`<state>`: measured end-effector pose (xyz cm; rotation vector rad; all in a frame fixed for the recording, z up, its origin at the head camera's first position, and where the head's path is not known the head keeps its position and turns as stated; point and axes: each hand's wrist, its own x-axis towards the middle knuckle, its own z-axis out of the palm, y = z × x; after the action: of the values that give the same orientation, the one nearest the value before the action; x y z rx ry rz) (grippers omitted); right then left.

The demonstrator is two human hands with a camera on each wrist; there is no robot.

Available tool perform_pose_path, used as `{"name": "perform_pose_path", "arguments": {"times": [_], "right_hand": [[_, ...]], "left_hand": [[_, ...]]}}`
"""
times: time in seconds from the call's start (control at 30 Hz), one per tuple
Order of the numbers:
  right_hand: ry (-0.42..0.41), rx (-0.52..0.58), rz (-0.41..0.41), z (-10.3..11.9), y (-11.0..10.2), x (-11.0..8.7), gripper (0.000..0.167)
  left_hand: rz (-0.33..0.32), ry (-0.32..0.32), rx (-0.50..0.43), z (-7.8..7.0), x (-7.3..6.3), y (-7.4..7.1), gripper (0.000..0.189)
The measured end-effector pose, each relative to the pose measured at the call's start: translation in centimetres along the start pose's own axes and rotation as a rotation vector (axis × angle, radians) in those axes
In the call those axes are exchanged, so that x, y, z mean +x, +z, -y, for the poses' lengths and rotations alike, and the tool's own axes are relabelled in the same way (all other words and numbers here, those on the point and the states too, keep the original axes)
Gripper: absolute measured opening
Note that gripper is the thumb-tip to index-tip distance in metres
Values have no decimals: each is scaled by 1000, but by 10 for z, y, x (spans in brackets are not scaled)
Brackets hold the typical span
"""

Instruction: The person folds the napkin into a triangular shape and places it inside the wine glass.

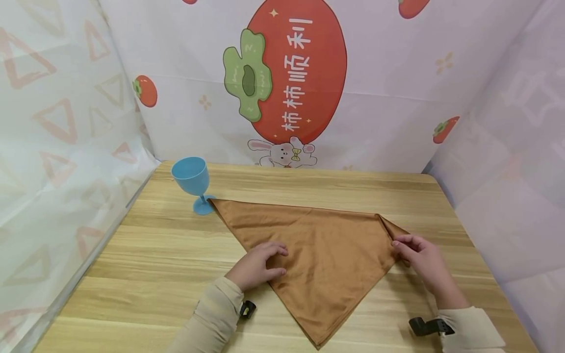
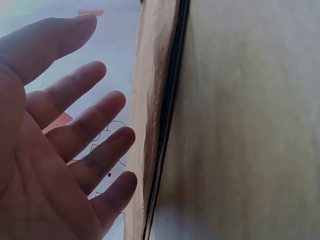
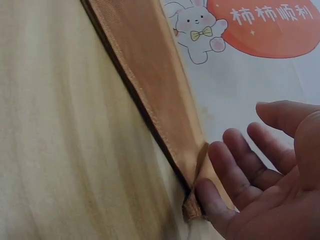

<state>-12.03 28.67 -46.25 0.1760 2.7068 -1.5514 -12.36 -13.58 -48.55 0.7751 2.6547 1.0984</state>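
Observation:
A brown satin cloth (image 1: 309, 245), folded into a triangle, lies on the table with one point toward the front. Its right corner (image 1: 390, 228) is turned over on itself. My right hand (image 1: 419, 257) is at that folded corner. In the right wrist view the thumb stands apart from the loosely bent fingers (image 3: 235, 170), and the lowest finger is right against the bunched cloth tip (image 3: 192, 207). Over the cloth's left edge hovers my left hand (image 1: 258, 264). Its fingers (image 2: 100, 145) are spread and relaxed in the left wrist view, holding nothing.
A blue plastic goblet (image 1: 192, 176) stands upright at the back left, its foot right at the cloth's left corner. Behind the wood-grain table (image 1: 154, 274) hangs a printed curtain (image 1: 185, 122), with pale sheets on both sides. Each wrist wears a small black camera.

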Motion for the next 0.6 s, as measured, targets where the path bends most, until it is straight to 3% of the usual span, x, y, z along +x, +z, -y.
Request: {"name": "perform_pose_path", "arguments": {"times": [0.17, 0.3, 0.6], "right_hand": [[14, -7, 37, -4, 2, 1, 48], [32, -75, 56, -1, 1, 3, 52], [38, -134, 99, 1, -5, 26, 62]], "left_hand": [[27, -13, 0, 0, 0, -1, 37], [49, -10, 10, 3, 0, -1, 40], [65, -11, 42, 8, 1, 0, 39]]}}
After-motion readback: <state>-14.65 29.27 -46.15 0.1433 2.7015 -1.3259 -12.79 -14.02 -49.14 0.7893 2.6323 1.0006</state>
